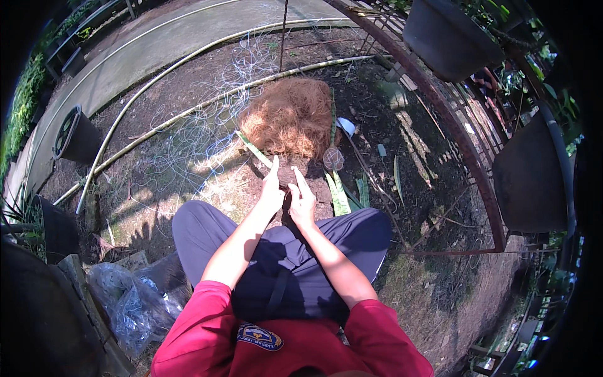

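Low in front of my crossed legs, my left hand (272, 193) and my right hand (303, 202) close in from both sides on a dark brown clump (285, 176), apparently of soil. A pale-edged green leaf (254, 149) slants up and left from beside my left fingers; whether it is joined to the clump I cannot tell. Just beyond lies a heap of orange-brown coconut fibre (289, 116). Right of my hands sits a brown ball wrapped in thread (333, 158), with long green leaves (338, 193) stretching from it toward my knee.
Tangled pale string (213, 116) spreads over the ground at left, crossed by long hoses (163, 125). A white object (345, 127) lies beside the fibre. Black pots (78, 135) stand left; more pots (531, 176) and a rusty curved frame (461, 138) border the right. Clear plastic (135, 301) lies lower left.
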Demonstrator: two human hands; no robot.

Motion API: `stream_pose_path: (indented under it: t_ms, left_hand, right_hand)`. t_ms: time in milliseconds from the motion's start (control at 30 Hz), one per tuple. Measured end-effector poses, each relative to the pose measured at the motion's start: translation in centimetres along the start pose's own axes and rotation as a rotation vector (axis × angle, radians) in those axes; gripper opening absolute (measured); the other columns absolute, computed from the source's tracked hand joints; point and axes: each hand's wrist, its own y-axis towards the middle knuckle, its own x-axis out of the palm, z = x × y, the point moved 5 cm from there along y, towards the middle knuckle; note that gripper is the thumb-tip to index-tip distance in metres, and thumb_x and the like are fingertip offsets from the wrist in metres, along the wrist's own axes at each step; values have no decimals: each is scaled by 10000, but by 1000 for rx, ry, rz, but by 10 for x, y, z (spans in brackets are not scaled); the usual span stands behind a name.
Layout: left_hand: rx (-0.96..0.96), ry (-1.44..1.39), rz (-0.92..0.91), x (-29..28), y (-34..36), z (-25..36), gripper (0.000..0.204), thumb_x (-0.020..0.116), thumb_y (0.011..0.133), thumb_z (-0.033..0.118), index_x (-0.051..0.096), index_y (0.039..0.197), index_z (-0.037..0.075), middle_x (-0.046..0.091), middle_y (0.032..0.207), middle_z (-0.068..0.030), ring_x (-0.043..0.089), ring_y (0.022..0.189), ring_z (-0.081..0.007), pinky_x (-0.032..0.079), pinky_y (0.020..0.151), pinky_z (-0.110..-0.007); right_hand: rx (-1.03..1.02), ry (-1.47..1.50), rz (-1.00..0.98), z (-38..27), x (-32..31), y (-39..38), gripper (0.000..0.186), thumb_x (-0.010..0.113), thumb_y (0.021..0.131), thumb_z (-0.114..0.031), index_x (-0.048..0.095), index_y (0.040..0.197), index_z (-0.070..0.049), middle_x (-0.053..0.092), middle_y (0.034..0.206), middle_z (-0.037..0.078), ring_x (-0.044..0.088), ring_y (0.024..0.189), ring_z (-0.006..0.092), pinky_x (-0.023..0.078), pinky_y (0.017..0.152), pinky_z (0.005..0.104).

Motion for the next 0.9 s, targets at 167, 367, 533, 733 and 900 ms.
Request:
stream_pose_path:
  t_ms: [167,367,533,733,900]
  left_hand:
    - [-172,-245,-50,3,-4,-6,240,660,895,335,597,846,109,653,792,-69,646,715,-215,549,684,-341]
    - [-185,-119,-105,-5,7,-7,168,688,876,263,578,816,152,600,706,-8,606,628,-188,523,605,-315]
    - [-197,-143,-174,-24,18,-12,135,662,889,217,568,822,147,590,702,1,596,624,-156,501,572,-285]
    - [-237,-33,98,1,-15,10,186,645,863,304,563,815,145,595,735,-18,596,659,-230,508,598,-351]
    - [-255,59,-21,-17,-13,3,142,644,857,282,559,796,186,577,692,5,582,623,-198,478,540,-343]
  right_hand:
    - [-346,-402,-54,-13,11,-9,522,548,939,-120,410,1433,-21,426,1467,181,362,1390,337,195,1160,538]
    - [-620,-619,-114,-12,19,-4,491,609,863,-63,520,1346,-43,505,1395,166,447,1332,320,280,1121,565]
    - [-611,-537,-87,-5,20,-13,500,614,846,-52,529,1339,-50,509,1395,151,463,1317,318,289,1118,563]
    - [-572,-667,-407,-26,9,0,545,595,852,-97,482,1385,-70,433,1464,143,369,1388,310,200,1152,575]
    - [-720,-705,-361,-20,6,-3,520,623,815,-89,544,1328,-79,540,1372,106,481,1312,262,313,1116,540]
